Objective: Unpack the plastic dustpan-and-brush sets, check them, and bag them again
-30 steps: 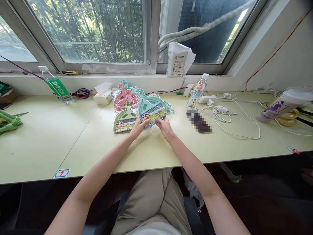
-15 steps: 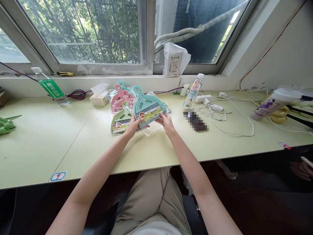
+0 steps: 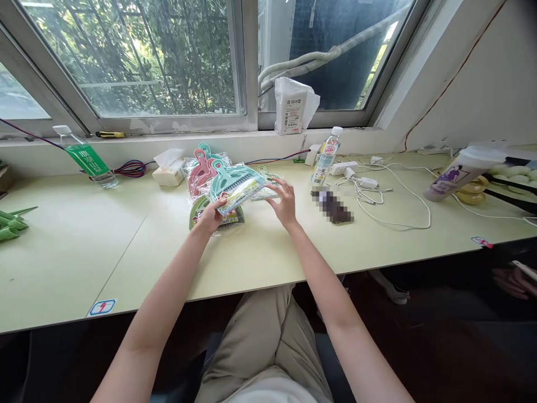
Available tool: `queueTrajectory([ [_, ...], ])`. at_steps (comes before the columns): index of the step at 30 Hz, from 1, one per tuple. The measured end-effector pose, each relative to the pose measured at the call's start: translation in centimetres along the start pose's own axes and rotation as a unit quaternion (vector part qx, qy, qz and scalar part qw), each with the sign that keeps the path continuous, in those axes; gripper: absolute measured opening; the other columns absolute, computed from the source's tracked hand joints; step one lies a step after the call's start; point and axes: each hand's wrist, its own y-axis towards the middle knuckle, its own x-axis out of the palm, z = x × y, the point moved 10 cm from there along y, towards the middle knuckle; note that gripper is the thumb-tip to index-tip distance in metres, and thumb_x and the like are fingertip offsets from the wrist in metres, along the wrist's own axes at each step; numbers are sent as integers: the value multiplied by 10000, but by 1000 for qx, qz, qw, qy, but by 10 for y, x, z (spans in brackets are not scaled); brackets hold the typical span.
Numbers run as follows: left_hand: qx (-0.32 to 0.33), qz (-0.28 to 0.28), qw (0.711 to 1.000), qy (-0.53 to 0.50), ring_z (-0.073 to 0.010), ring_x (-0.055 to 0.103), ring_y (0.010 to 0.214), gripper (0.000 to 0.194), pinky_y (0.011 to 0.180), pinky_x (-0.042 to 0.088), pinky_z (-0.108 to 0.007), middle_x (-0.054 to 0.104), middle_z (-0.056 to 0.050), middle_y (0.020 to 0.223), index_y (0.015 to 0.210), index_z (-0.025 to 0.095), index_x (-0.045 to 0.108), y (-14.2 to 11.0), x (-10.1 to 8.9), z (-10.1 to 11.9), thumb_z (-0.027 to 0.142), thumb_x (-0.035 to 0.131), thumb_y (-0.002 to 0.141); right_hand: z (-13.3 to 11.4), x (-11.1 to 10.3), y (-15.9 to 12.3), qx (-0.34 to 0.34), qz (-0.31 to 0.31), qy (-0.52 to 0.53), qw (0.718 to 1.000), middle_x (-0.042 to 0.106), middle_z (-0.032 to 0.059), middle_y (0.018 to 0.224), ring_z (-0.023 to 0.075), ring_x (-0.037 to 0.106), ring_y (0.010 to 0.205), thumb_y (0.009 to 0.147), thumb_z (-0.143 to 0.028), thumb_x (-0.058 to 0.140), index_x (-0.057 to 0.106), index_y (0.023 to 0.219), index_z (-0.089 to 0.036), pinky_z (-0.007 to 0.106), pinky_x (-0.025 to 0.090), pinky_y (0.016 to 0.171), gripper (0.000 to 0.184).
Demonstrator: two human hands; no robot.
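- Pale-green desk (image 3: 251, 263): wrapped dustpan-and-brush sets (image 3: 199, 176) overlap toward its back edge; a knock could slide their slick-looking wrapping.
- Turquoise dustpan-and-brush set (image 3: 237, 187): tilted above them, it could slip if its one-sided hold loosened.
- Left hand (image 3: 210, 218): pinching that set's lower left edge.
- Right hand (image 3: 286, 205): thumb and fingers apart; contact with wrapping unclear.

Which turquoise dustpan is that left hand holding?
The front turquoise dustpan: its lower left corner is in the left hand. The other turquoise dustpan is mostly hidden behind a pink one, with its handle poking out.
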Motion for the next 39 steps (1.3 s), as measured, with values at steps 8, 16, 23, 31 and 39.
queueTrajectory([
  [8,-43,-32,998,35,-152,624,601,316,416,466,-203,637,-41,741,1023,156,612,2,5,-20,184,693,719,20,-12,3,46,48,76,995,639,27,1216,244,485,1228,747,-287,772,719,947,-290,448,297,1133,207],
  [16,-51,-85,992,82,-143,637,569,264,449,494,-205,639,-42,705,934,141,569,-2,17,-27,202,726,731,27,-7,0,61,59,68,994,644,37,1127,232,517,1153,810,-314,694,699,756,-256,431,351,1068,79],
  [23,-41,-160,974,153,-149,653,586,332,423,424,-193,663,-56,737,993,146,534,-11,33,-32,332,721,792,45,-1,-1,78,82,-40,993,578,76,1173,258,474,1197,804,-199,633,636,830,-229,478,339,1086,40],
  [31,-35,-143,974,170,-138,646,566,484,412,411,-196,670,-57,875,1147,179,507,-10,32,-29,458,689,795,98,33,-16,288,15,243,926,656,6,985,140,619,768,684,-218,696,599,1165,-224,338,589,734,491],
  [39,48,-193,956,216,-178,671,776,856,557,519,-227,633,-97,1059,1433,254,326,-21,50,-16,401,767,715,93,8,-13,256,102,209,938,688,36,988,150,636,785,707,-260,639,664,1165,-211,249,581,580,461],
])
